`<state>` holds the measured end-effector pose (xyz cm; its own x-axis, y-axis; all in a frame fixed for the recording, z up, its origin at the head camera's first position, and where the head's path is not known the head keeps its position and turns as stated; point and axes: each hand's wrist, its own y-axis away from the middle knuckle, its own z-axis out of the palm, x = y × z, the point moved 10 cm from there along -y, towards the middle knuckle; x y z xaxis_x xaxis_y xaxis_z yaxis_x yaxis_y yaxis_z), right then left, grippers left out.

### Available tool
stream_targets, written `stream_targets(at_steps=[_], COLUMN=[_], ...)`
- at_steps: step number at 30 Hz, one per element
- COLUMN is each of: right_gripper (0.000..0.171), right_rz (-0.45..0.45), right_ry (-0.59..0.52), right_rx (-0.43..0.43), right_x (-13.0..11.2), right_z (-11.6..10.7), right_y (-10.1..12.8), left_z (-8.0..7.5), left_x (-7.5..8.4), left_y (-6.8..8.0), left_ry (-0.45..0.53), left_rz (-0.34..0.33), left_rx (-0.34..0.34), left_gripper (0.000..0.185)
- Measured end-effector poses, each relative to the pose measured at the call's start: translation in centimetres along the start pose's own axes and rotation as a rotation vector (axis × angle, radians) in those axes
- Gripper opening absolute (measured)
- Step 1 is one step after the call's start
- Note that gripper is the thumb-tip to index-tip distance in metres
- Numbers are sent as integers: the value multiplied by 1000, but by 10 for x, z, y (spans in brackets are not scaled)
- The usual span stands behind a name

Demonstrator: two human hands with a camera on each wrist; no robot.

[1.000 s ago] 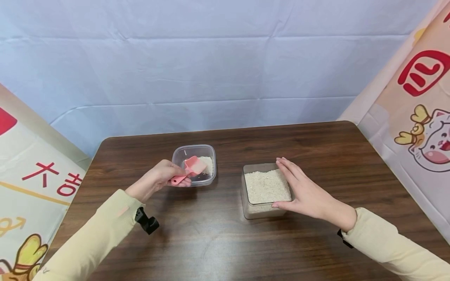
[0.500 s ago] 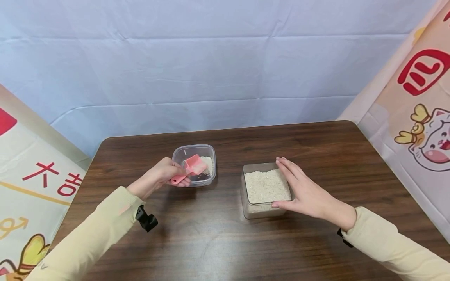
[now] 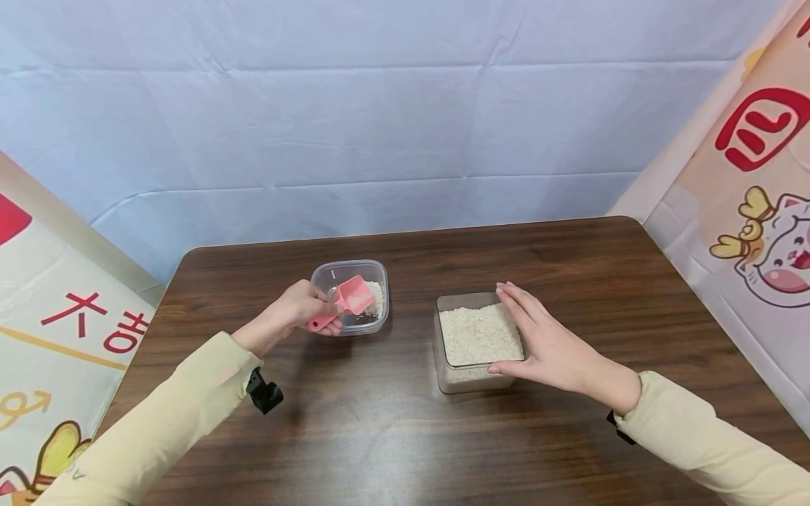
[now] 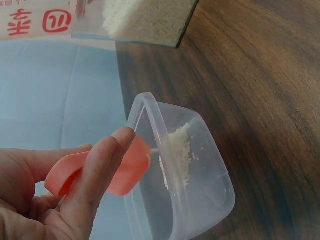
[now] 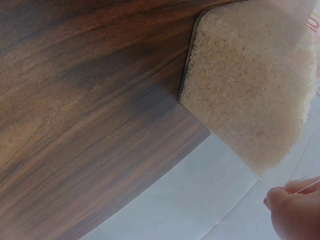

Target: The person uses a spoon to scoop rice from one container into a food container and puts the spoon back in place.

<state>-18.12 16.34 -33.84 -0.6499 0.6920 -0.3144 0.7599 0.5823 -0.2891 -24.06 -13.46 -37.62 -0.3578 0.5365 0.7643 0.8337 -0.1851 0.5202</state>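
My left hand (image 3: 304, 308) grips the handle of a pink scoop (image 3: 356, 294), whose bowl tilts over a small clear plastic tub (image 3: 382, 321). Some rice (image 4: 179, 152) lies heaped at one side of that tub, and a little rice shows in the scoop. In the left wrist view a few grains trail from the scoop's lip. To the right stands a larger clear container (image 3: 446, 383), filled high with rice (image 5: 245, 85). My right hand (image 3: 550, 344) holds this container at its right side, thumb at the near edge and fingers at the far corner.
Both containers stand on a dark wood-grain table (image 3: 405, 450), a hand's width or more apart. A pale cloth (image 3: 380, 126) hangs behind the table's back edge. Printed banners (image 3: 759, 232) flank it on both sides.
The scoop has tipped further toward the small tub, and the rice in its bowl has dwindled. The rice in the tub has spread slightly. My right hand has stayed in place.
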Motion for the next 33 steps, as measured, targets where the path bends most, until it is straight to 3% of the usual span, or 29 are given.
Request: stream_targets(at_steps=[8, 20, 25, 33], right_gripper=[106, 105, 105, 105], right_rz=[8, -11, -9, -8], right_ry=[5, 6, 9, 11], right_rx=[-7, 5, 4, 3], right_x=[1, 0, 0, 0], right_z=[1, 0, 0, 1], right_y=[0, -1, 0, 0], left_z=[-1, -5, -7, -11], left_x=[7, 18, 18, 24], left_y=[0, 0, 1, 3], left_ry=[-78, -282, -316, -502], left_rz=[18, 71, 63, 110], left_rx=[27, 76, 111, 175], left_gripper=[22, 20, 17, 16])
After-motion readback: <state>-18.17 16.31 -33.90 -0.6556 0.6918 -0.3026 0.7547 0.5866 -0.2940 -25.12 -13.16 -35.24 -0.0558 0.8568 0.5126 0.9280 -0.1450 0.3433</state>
